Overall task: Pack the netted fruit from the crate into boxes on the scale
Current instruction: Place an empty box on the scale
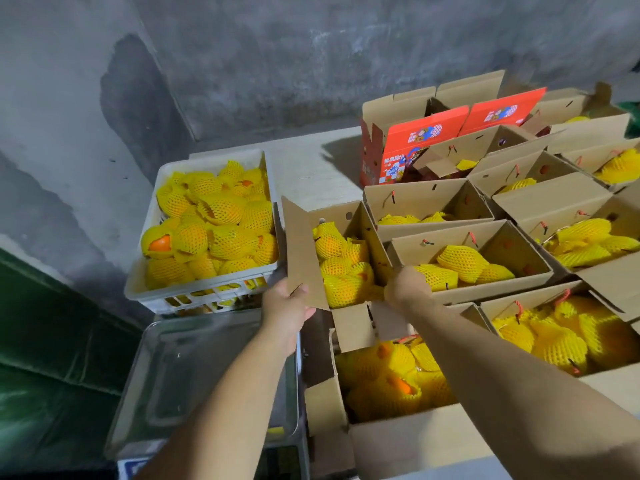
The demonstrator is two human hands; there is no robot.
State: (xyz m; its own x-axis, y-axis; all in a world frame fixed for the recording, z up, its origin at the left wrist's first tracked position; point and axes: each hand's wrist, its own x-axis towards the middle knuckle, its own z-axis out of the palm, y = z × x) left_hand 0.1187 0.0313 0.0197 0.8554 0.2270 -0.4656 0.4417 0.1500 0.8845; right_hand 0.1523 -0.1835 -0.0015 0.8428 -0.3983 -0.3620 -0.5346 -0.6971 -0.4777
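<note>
Cardboard this thin will buckle under a full load of netted fruit (343,268), so take the box (353,320) low on both side walls, not by its flaps. Your left hand (287,306) pinches the left flap, thumb on its inner face. Your right hand (405,285) curls over the right wall. The fruit lies between your fingers, the crate (145,271) left of them, the scale tray (166,344) beneath your left wrist.

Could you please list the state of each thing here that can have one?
White crate: nearly full of netted fruit.
Held box: open, partly filled.
Left hand: gripping the box's left flap.
Right hand: on its right side, grip hidden.
Scale tray: holds no box.
Red box: open.
</note>
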